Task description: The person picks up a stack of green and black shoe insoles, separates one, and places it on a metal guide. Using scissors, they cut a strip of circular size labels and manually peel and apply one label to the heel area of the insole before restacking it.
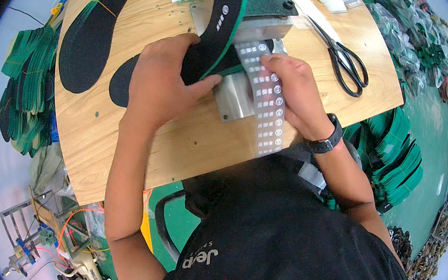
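Note:
My left hand (162,72) is closed on a black insole (217,35) with a green edge and a small white print near its raised end. The insole is tilted up in front of a heat press (269,7). Between thumb and fingers, my right hand (296,83) pinches a translucent strip of white transfer labels (267,106), which hangs down past the table's front edge. A shiny metal plate (235,99) juts from below the press, partly covered by the strip. Another black insole (123,82) lies on the table, partly hidden behind my left hand.
Bundled insoles (94,38) lie at the table's far left. Black-handled scissors (348,68) rest on the right of the wooden table (180,145). Stacks of green insoles (32,79) stand beyond the left edge, more (394,158) at the lower right. Bagged goods (394,24) line the right.

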{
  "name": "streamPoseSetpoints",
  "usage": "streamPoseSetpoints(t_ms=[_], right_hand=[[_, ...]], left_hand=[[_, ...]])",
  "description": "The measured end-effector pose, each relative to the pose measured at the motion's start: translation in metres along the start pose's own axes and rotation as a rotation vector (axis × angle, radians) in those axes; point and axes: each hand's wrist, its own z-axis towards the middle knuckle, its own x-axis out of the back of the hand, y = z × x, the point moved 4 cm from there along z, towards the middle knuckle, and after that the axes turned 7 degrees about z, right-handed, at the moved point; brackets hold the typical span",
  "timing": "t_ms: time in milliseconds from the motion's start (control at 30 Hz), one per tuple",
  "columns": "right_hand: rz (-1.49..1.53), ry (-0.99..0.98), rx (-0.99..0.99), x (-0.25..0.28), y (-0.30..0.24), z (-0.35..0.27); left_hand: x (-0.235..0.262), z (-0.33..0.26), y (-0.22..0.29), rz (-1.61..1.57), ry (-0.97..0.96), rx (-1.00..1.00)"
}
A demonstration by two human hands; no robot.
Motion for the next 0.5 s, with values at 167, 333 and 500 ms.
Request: streamPoseSetpoints(t_ms=[167,333,500], right_hand=[[0.103,0.189,0.107,0.02,-0.016,-0.007],[0.042,0.089,-0.044,-0.001,-0.002,-0.007],[0.009,0.026,-0.081,-0.003,0.004,-0.002]], left_hand=[[0.004,-0.001,-0.005,-0.274,0.128,0.108],[0.01,-0.004,-0.026,-0.495,0.243,0.252],[0.008,-0.005,-0.022,-0.534,0.229,0.215]])
